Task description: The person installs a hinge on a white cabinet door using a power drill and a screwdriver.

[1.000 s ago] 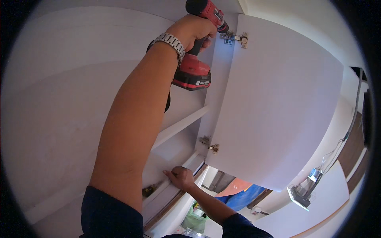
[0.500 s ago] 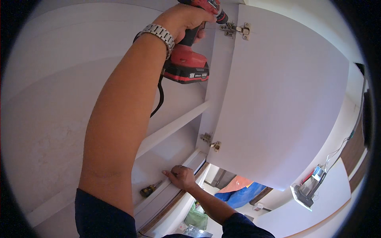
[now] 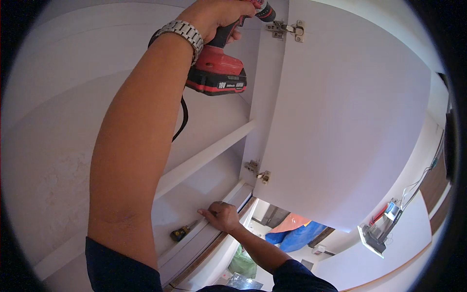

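Observation:
My left hand (image 3: 219, 17), with a metal-band watch (image 3: 184, 33) on its wrist, is closed round the grip of a red and black cordless drill (image 3: 219, 65). The drill's chuck (image 3: 266, 13) is close to the upper hinge (image 3: 287, 30), which joins the cabinet side panel and the open white door (image 3: 350, 107). Whether a bit touches a screw I cannot tell. Lower down, my right hand (image 3: 224, 217) rests with curled fingers over the cabinet's lower edge (image 3: 194, 246), thumb pointing inward. Beside it a small yellow and black screwdriver (image 3: 182, 232) lies inside the cabinet.
A lower hinge (image 3: 258, 171) stands between panel and door. A white rail (image 3: 204, 155) crosses the cabinet. Below are an orange and blue sheet (image 3: 299, 233) and a green bag (image 3: 242, 265). Wires hang by an electrical box (image 3: 374, 238) on the right.
My left hand and the drill have shifted slightly left and up in the view, and the hinge and door have shifted a little too. My right hand stays on the edge.

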Motion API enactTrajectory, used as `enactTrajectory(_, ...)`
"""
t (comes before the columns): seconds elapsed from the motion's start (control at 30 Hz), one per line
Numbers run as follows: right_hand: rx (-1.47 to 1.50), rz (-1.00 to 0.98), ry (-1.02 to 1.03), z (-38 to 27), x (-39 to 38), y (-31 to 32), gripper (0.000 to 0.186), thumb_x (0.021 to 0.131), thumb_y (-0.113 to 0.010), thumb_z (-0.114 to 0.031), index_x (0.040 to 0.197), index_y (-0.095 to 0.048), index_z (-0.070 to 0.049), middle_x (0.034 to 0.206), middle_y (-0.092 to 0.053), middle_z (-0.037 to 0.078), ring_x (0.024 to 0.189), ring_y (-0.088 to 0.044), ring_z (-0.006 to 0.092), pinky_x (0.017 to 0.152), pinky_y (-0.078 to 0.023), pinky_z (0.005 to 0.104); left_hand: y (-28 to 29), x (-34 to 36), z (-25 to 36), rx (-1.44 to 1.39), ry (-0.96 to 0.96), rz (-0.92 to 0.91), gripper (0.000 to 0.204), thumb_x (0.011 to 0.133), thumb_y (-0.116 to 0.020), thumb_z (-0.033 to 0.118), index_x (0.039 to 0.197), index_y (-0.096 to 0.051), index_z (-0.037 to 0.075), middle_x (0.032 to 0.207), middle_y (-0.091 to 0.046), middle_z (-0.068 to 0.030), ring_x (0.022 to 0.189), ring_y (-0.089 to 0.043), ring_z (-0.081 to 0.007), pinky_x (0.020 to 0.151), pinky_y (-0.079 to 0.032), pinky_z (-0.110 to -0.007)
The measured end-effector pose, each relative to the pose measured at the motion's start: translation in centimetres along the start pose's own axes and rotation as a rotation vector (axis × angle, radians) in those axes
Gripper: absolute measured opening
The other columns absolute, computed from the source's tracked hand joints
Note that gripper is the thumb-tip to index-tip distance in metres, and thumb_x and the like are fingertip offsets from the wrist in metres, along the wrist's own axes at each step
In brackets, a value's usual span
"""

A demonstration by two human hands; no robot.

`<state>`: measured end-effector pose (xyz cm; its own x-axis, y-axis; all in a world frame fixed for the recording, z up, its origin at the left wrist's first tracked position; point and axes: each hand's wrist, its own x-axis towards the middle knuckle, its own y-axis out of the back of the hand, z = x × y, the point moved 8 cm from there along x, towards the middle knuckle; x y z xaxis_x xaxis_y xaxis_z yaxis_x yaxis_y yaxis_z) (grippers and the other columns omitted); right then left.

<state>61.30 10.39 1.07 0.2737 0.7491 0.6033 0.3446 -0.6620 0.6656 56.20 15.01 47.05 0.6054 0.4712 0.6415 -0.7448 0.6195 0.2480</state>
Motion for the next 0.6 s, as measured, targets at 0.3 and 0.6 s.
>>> enactTrajectory(0.3,0.023,-0.024,-0.025,0.1,0.1,-0.2,0.051,0.086,-0.063,-0.053,0.066,-0.064,-0.007,0.066,-0.064,0.012,0.063,-0.065,0.0324,0.059,-0.052,0.0438,-0.5,1.3,-1.2,-0.033,0.043,-0.082,0.006,0.082,-0.062,0.009,0.077,-0.058,0.006,0.064,-0.059,-0.0072,0.051,-0.055,-0.0162,0.047,-0.048,-0.032)
enactTrajectory(0.6,0.001,0.021,0.003,0.2,0.1,-0.3,0.047,0.081,-0.073,-0.045,0.061,-0.061,-0.005,0.061,-0.062,0.009,0.056,-0.062,0.0282,0.054,-0.049,0.0400,-1.2,1.4,-0.9,-0.044,0.032,-0.123,0.007,0.081,-0.062,0.007,0.076,-0.057,0.006,0.061,-0.057,-0.0059,0.048,-0.053,-0.0156,0.045,-0.047,-0.031)
